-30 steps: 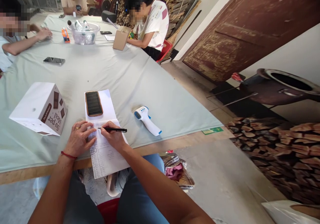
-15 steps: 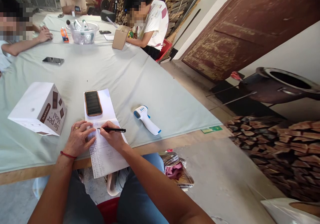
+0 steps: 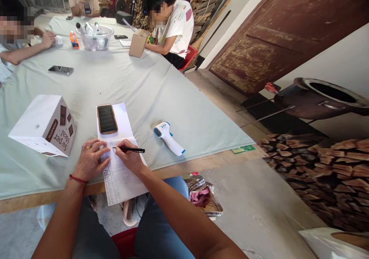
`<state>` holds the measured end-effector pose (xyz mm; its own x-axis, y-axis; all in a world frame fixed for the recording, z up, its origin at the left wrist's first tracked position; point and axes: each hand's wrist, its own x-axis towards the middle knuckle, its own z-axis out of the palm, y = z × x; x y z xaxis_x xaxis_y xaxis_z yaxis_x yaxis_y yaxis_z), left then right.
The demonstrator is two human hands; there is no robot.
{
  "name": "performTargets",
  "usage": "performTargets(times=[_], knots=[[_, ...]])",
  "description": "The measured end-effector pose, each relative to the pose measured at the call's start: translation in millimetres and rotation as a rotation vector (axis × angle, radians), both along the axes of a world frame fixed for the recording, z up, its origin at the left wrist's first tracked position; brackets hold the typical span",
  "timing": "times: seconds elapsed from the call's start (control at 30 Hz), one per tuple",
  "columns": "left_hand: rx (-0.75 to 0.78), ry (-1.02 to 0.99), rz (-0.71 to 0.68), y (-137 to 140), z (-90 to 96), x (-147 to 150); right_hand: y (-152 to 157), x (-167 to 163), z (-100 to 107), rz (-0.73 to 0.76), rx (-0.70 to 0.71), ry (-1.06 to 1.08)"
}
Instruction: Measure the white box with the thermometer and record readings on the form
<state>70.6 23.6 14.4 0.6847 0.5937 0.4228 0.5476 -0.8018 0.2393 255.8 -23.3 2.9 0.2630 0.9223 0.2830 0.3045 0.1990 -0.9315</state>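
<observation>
My right hand (image 3: 129,157) grips a black pen (image 3: 134,150), its tip against the page of an open notebook (image 3: 127,186). Handwriting covers the left part of that page, which hangs over the table's front edge. Fingers spread, my left hand (image 3: 91,159) lies flat across the page's left edge and the cloth. A smartphone (image 3: 107,119) in a brown case rests on the notebook's upper page, above both hands. To the right of the notebook lies a white and blue infrared thermometer (image 3: 170,139). A white "Su-per Meal" box (image 3: 46,125) stands left of my left hand.
A pale cloth covers the table (image 3: 184,112). Farther back are another phone (image 3: 61,70), a clear basin (image 3: 98,43) of bottles, an orange item (image 3: 74,40) and a cardboard box (image 3: 138,43). Several people sit around the table. Stacked firewood (image 3: 319,178) lies at right.
My hands, pen and notebook stay almost in place. At the far left, a person's hands have shifted and a small white item shows by them. The person at the back has raised a dark device.
</observation>
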Motion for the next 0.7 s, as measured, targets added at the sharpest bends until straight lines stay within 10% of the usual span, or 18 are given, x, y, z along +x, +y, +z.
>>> performTargets(times=[0.7], knots=[[0.021,0.002,-0.005,0.1,0.3,0.1,-0.5,0.2,-2.2,-0.041,0.010,0.064]])
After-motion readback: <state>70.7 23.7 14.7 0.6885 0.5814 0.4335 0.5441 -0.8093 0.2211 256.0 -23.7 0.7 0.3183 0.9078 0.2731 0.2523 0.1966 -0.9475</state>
